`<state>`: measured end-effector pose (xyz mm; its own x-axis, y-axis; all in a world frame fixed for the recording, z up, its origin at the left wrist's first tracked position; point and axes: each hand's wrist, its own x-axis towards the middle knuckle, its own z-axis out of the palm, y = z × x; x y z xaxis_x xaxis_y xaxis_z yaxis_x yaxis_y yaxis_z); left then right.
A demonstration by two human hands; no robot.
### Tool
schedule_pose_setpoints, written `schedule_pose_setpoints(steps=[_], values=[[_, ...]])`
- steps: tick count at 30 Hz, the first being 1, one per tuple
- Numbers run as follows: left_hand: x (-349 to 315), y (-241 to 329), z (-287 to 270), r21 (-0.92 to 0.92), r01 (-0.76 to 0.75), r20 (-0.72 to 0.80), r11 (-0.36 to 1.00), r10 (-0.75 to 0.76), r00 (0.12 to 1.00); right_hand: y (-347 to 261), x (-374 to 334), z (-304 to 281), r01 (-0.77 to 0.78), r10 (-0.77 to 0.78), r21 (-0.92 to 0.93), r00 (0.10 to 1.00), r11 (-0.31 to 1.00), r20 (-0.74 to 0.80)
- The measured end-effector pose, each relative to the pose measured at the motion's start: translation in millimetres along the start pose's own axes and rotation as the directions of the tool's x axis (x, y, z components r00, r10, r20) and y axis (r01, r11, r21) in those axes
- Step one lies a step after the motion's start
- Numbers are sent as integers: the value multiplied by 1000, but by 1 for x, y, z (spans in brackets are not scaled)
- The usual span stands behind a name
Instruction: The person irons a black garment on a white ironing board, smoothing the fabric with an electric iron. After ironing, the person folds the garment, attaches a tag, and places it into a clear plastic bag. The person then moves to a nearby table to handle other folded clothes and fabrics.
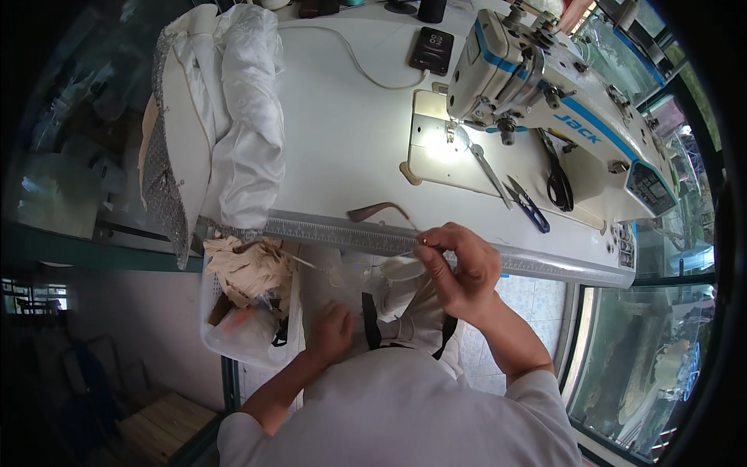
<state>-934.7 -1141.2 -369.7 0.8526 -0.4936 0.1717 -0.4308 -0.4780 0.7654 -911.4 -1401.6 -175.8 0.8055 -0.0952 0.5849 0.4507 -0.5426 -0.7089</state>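
**Clear film at the table's edge**

Clear, thin plastic film (350, 268) stretches across the person's lap, just below the metal ruler (389, 237). The right hand (459, 268) pinches its end with curled fingers. The left hand (331, 331) lies lower in the lap; its grip can't be made out. A sewing machine (545, 86) stands well apart.

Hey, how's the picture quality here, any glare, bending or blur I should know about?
Head view: the sewing machine lamp burns out the plate under the needle to a white glare; fisheye bends the metal ruler along the table edge and blackens the corners; the right hand is sharp, the left hand in softer shade.
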Motion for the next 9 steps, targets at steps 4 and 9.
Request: schedule_pose_setpoints(steps=[4,9], values=[[63,60,-54,84,-260,-230,962,273,934,4,-28,-14,-292,357,466,933,835,-55],[198,86,-80,277,-482,-245,832,546,801,37,-29,-33,-382,431,585,901,715,61]])
